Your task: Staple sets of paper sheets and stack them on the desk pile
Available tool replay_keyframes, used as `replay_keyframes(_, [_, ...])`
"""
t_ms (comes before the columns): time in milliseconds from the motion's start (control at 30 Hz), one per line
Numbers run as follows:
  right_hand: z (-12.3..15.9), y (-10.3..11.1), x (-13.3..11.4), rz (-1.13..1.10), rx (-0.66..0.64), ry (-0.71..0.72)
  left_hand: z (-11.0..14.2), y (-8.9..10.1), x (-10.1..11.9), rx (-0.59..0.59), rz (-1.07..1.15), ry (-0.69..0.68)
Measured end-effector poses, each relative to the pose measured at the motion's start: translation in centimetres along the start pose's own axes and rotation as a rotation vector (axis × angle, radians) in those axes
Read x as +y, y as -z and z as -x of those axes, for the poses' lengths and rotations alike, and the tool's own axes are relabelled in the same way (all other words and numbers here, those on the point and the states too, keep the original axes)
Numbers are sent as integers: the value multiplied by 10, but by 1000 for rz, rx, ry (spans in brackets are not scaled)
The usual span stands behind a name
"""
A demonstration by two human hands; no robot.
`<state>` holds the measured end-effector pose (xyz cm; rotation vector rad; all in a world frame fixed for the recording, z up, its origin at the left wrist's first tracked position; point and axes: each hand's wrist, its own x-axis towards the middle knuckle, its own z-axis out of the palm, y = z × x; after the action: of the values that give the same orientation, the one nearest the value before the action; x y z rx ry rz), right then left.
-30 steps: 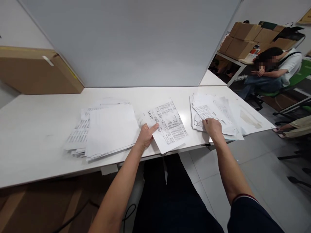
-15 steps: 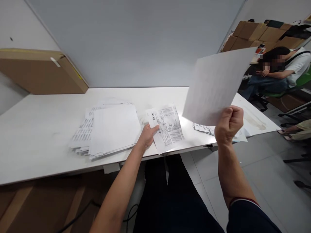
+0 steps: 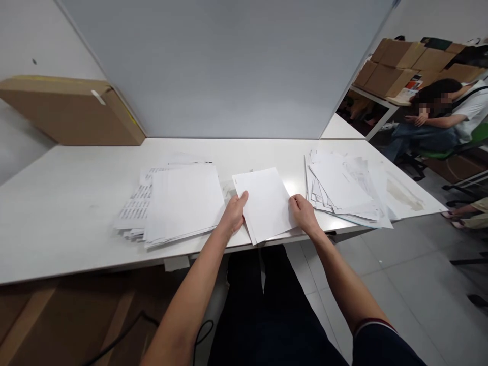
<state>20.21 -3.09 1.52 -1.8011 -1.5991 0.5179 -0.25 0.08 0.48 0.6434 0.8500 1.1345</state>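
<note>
Between my two hands, at the table's front edge, are sheets of paper [image 3: 265, 203] with a mostly blank white face on top. My left hand [image 3: 233, 212] grips their left edge, thumb on top and fingers underneath. On the right edge, my right hand [image 3: 303, 211] is closed with the paper pinched in its fingers. A thick, fairly neat paper stack [image 3: 185, 203] lies left of my left hand, with printed sheets [image 3: 133, 208] sticking out on its left side. Beyond my right hand lies a looser, fanned pile of papers [image 3: 341, 183].
The white table [image 3: 76, 203] backs onto a grey-white panel [image 3: 229, 66]. A flat cardboard box [image 3: 76, 112] leans at the back left. To the far right, a seated person [image 3: 438, 112] is near stacked cardboard boxes [image 3: 400, 61]. A black cable [image 3: 122, 335] hangs below the table.
My right hand has come down and left from above the right pile, bringing its raised sheet over the printed paper in my left hand. The right pile is now uncovered.
</note>
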Motion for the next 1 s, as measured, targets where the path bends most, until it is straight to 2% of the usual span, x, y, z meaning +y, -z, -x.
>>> replay_keyframes(200, [4,-6,-7,-10,-40,13,0,2,-2,-7,0,-5])
replay_keyframes(333, [2,1,-8,-28,17,-23,1,2,-1,-18,22,-17])
replay_keyframes(400, [1,6,-7,-135,15,-55,3,0,2,-58,18,-28])
replay_keyframes(533, [0,10,-8,-508,-279,-81,8,-1,6,-174,-28,-92])
replay_keyframes(567, [1,11,-10,-581,-302,-76,8,-1,6,-185,-37,-129])
replay_keyframes(600, [1,10,-12,-645,-281,-63,8,0,6,-183,-44,-172])
replay_keyframes(767, [1,7,-20,-894,5,99,0,9,0,-104,-139,-411])
replay_keyframes(867, [-1,-2,-15,-928,27,139,-1,8,-1,-127,-246,-506])
replay_keyframes(1000, [0,-14,-5,-906,-30,115,2,4,1,-139,-384,-510])
